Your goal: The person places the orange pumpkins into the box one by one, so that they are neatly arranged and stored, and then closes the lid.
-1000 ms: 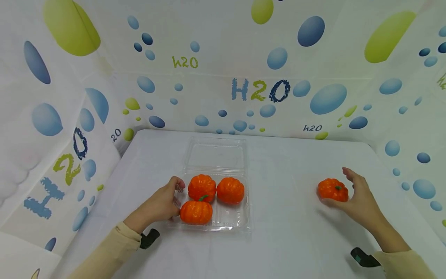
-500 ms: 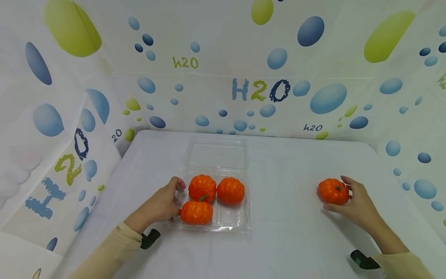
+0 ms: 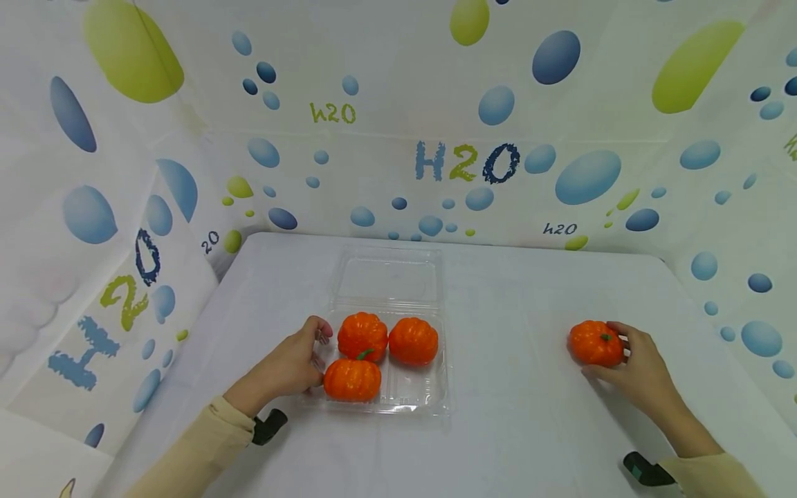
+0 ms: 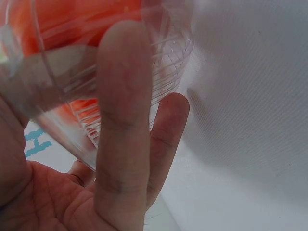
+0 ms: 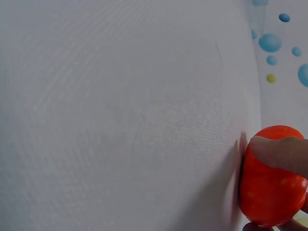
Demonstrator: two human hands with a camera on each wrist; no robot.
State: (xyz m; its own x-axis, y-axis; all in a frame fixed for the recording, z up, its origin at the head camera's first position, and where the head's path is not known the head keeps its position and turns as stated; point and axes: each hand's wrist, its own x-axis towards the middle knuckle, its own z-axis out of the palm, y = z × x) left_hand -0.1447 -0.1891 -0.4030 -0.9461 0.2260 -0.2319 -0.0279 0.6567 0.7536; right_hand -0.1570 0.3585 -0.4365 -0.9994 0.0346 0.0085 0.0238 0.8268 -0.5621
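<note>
On white cloth (image 3: 510, 415), left of centre, the left hand (image 3: 294, 360) pinches a clear container (image 3: 414, 396); at right, the right hand (image 3: 643, 368) grips a lone pumpkin (image 3: 590, 342), whose glossy skin might slip if held loosely.

A small, glossy, ribbed orange pumpkin (image 3: 588, 344), its short green stem turned up and toward the right hand (image 3: 641, 370), is gripped by that hand, well to the right of a clear plastic box (image 3: 407, 400). Three similar pumpkins (image 3: 414, 341) are held in the box, two behind and one at front left. The box's left side is held by the left hand (image 3: 289, 360); its lid (image 3: 387, 278) is folded back, away from the person.
</note>
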